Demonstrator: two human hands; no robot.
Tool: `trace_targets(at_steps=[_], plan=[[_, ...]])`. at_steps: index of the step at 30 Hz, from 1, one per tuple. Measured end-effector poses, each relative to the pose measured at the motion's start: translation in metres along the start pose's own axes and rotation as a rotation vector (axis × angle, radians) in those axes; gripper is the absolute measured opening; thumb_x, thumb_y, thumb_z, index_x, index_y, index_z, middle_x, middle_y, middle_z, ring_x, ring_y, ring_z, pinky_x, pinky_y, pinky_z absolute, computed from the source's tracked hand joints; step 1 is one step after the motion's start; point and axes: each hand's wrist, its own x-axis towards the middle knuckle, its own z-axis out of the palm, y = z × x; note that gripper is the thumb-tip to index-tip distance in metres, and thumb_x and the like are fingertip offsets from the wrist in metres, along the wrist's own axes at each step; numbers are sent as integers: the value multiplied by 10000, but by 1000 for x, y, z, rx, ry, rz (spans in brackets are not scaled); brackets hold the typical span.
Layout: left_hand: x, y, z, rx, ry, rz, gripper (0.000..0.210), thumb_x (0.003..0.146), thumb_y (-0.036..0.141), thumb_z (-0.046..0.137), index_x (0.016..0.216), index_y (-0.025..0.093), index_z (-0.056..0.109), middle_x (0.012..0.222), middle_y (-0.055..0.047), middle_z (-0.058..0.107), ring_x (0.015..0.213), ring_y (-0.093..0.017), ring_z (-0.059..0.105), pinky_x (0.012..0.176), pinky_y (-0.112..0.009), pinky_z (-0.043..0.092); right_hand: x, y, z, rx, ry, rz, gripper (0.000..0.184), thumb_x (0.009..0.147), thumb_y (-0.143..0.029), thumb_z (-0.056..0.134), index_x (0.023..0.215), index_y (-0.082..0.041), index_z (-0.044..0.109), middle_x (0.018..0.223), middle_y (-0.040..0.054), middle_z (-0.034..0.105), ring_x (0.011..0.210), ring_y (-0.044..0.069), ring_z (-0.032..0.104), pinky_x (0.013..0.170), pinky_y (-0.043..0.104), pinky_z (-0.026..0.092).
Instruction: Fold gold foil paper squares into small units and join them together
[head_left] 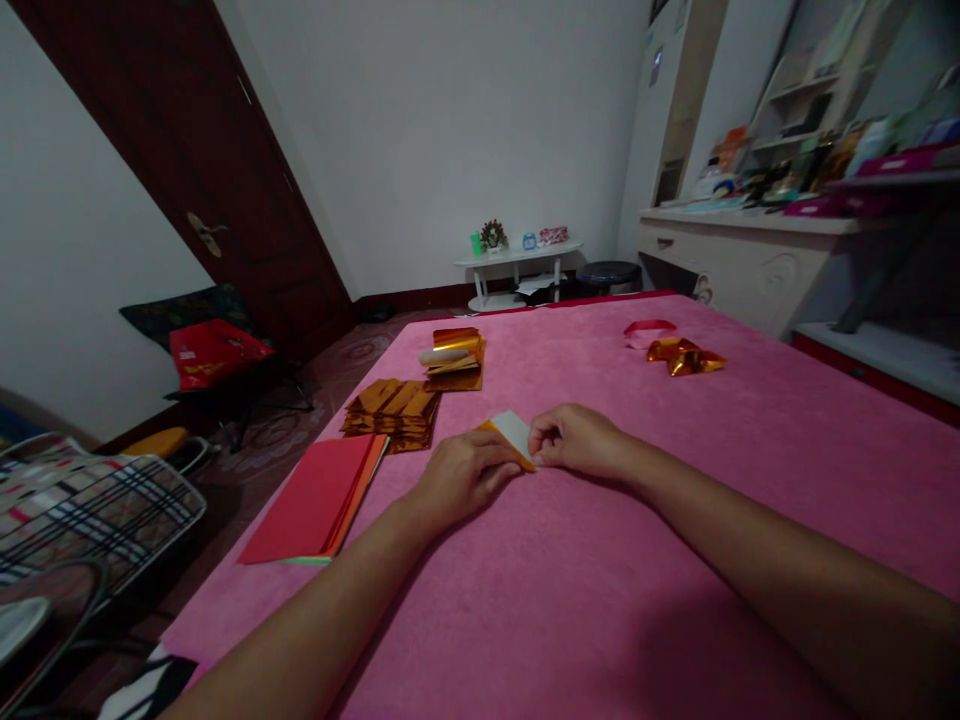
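Observation:
A small sheet of gold-and-white paper (516, 428), partly folded, lies on the pink cloth between my two hands. My left hand (469, 475) holds its near left side, the fingers reaching across the gold strip. At the paper's right edge, my right hand (574, 440) is closed, thumb and fingertips pinched together on it. Part of the sheet is hidden under the left fingers. Left of my left hand sit a stack of folded gold paper (394, 412) and a pile of coloured paper (315, 495), red on top.
Beyond the stack lie more gold sheets (459, 375) with a pale rounded object (442, 356) on them. Crumpled gold foil (682, 356) and a red ribbon loop (649, 328) are at the far right. A chair with a red bag (214, 352) stands left of the pink-covered surface (600, 580).

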Motion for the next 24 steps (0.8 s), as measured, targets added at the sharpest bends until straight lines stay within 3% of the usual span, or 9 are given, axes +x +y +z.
trace_targets(at_steps=[5,11,17,24], plan=[[8,-7,4,-131,81,-162,155,818,231,562,821,168,704,825,-52,671,764,-148,599,701,-240,449,4,9,-1,207,-118,-4,167,619,-159,592,738,-156,709,553,-40,573,506,81,454,487,195,302],[13,-16,10,-210,113,-295,110,741,229,630,726,141,693,758,-47,655,686,-131,589,642,-225,446,3,5,-6,244,-179,-17,167,667,-199,572,725,-130,713,607,-14,608,538,88,464,518,207,323],[15,-17,12,-233,125,-319,92,700,225,657,682,139,682,753,-48,655,676,-131,588,635,-225,454,5,9,2,186,-111,11,179,660,-303,651,696,-137,707,593,-11,599,536,89,462,502,204,330],[15,-15,15,-212,138,-291,97,701,217,672,773,158,698,771,-30,647,672,-122,571,624,-221,442,1,3,0,195,-102,18,263,572,-236,723,826,-173,695,611,-42,555,517,79,468,481,197,324]])
